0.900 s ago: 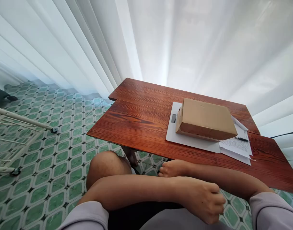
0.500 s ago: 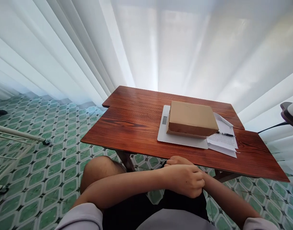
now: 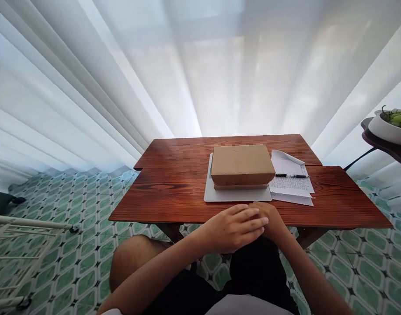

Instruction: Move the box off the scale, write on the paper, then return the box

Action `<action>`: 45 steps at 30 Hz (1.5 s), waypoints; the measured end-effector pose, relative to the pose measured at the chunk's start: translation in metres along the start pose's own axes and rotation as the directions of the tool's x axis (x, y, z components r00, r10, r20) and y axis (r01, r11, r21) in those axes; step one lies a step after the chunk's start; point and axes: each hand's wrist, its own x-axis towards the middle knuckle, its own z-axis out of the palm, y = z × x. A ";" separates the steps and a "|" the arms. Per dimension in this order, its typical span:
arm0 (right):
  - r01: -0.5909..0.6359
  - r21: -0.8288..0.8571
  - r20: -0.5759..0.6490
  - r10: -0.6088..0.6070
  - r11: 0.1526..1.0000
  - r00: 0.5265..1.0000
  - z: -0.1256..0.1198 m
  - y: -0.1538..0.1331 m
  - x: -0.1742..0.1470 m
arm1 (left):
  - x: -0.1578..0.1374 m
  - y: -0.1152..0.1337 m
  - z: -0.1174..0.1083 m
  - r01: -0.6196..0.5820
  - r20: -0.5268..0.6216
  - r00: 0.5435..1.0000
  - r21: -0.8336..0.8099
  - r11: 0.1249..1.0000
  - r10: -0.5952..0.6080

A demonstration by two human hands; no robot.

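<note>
The left hand lies over the right hand, both empty, resting together at the surface edge. The cardboard box sits at twelve o'clock on a white scale; a careless reach could likely shove it askew onto the papers and pen at one o'clock.

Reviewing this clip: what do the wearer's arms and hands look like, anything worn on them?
Both forearms are bare. The left hand and right hand show no gloves, rings or watch. A sliver of pale sleeve shows at the left upper arm, at the bottom edge.
</note>
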 end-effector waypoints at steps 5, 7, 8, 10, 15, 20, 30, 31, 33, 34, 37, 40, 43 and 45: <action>0.132 -0.190 -0.255 -0.179 0.973 0.950 -0.029 0.005 0.012 | 0.002 -0.030 -0.028 0.351 -0.169 0.917 -0.096 0.932 -0.362; 0.065 -0.149 -0.385 -0.119 0.987 0.915 -0.039 0.005 0.018 | 0.001 -0.042 -0.035 0.468 -0.262 0.826 -0.173 0.867 -0.498; 0.036 -0.124 -0.432 -0.087 0.992 0.898 -0.043 0.005 0.022 | -0.001 -0.047 -0.037 0.515 -0.296 0.777 -0.206 0.832 -0.555; -0.025 -0.078 -0.498 -0.017 0.997 0.867 -0.050 0.005 0.028 | -0.007 -0.055 -0.036 0.595 -0.332 0.688 -0.252 0.763 -0.646; -0.225 0.092 -0.590 0.235 0.970 0.772 -0.051 0.012 0.037 | -0.024 -0.062 -0.020 0.736 -0.297 0.497 -0.353 0.578 -0.815; -0.373 0.278 -0.482 0.465 0.885 0.743 -0.036 0.023 0.040 | -0.039 -0.072 0.003 0.714 -0.062 0.252 -0.661 0.229 -0.966; -0.550 0.432 -0.262 0.683 0.715 0.682 -0.025 0.037 0.043 | -0.050 -0.090 0.030 0.651 0.233 0.209 -0.758 -0.043 -0.950; -0.560 0.421 -0.264 0.687 0.714 0.677 -0.025 0.037 0.044 | -0.048 -0.089 0.030 0.664 0.259 0.231 -0.746 -0.043 -0.938; -0.568 0.421 -0.265 0.695 0.707 0.668 -0.025 0.039 0.044 | -0.046 -0.088 0.029 0.692 0.285 0.262 -0.721 -0.026 -0.922; -0.565 0.437 -0.261 0.699 0.700 0.665 -0.025 0.041 0.044 | -0.044 -0.087 0.028 0.704 0.286 0.266 -0.710 -0.017 -0.920; -0.548 0.497 -0.241 0.714 0.673 0.658 -0.027 0.044 0.044 | -0.042 -0.086 0.025 0.714 0.282 0.265 -0.700 -0.008 -0.922; -0.566 0.506 -0.229 0.734 0.651 0.640 -0.028 0.044 0.044 | -0.042 -0.086 0.024 0.700 0.296 0.267 -0.714 -0.026 -0.917; -0.587 0.499 -0.234 0.751 0.638 0.617 -0.028 0.042 0.045 | -0.039 -0.084 0.024 0.700 0.281 0.258 -0.713 -0.021 -0.925; -0.595 0.490 -0.244 0.756 0.637 0.608 -0.027 0.043 0.045 | -0.037 -0.082 0.025 0.701 0.253 0.243 -0.713 -0.011 -0.937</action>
